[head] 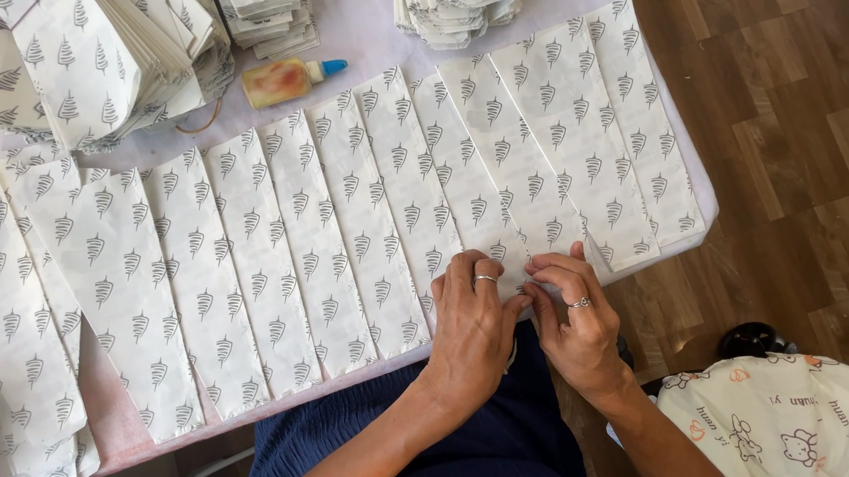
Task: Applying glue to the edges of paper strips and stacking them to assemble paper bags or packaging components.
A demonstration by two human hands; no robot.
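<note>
- Table (362, 26): covered in a pale cloth, standing on a brown wood-plank floor (791, 128); it carries everything listed below.
- Row of flat paper bags (278, 247): white with a grey leaf print, laid side by side and overlapping like shingles, running from the left edge to the table's right corner.
- Stacks of folded bags (99, 62): the same print, piled along the far edge; a second pile (454, 1) lies farther right.
- Patterned fabric (799, 422): cream with cartoon figures, at the lower right, off the table.
- Left hand (469, 319): ring on one finger, palm down, fingers pressed flat on the near end of one bag (487, 215) in the row, at the table's near edge.
- Right hand (571, 313): also ringed, fingers curled, fingertips pinching the bottom edge of that same bag, just beside the left hand and touching it.
- Glue bottle (287, 80): small, yellowish with a blue cap, lying on its side between the stacks and the row.
</note>
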